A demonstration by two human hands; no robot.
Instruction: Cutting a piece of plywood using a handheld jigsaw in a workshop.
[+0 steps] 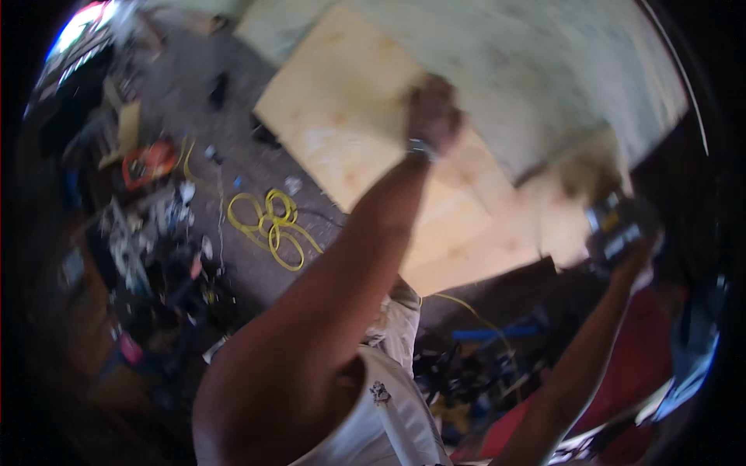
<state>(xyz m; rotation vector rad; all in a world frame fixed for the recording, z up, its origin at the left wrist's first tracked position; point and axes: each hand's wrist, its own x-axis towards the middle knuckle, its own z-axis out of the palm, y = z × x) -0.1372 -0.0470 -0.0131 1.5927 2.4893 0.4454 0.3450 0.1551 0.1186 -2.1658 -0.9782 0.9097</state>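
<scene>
A pale plywood board (342, 116) lies at an angle in the middle of the view. Over its right side is my left hand (437, 116), with a band at the wrist; its fingers are smeared by motion, so their closure does not show. Off to the right, my right hand (645, 247) is closed round a bulky grey and black power tool (614, 225). Blur hides the exact kind of tool. Its far end is near a light wood piece (559, 206) at the board's right corner.
A large greyish-green sheet (536, 70) spreads behind the board. Yellow hose (284, 225) lies coiled on the dark floor at left, near an orange object (155, 161) and piled clutter (148, 241). A blue bar (493, 334) and a red surface (633, 349) are nearer me.
</scene>
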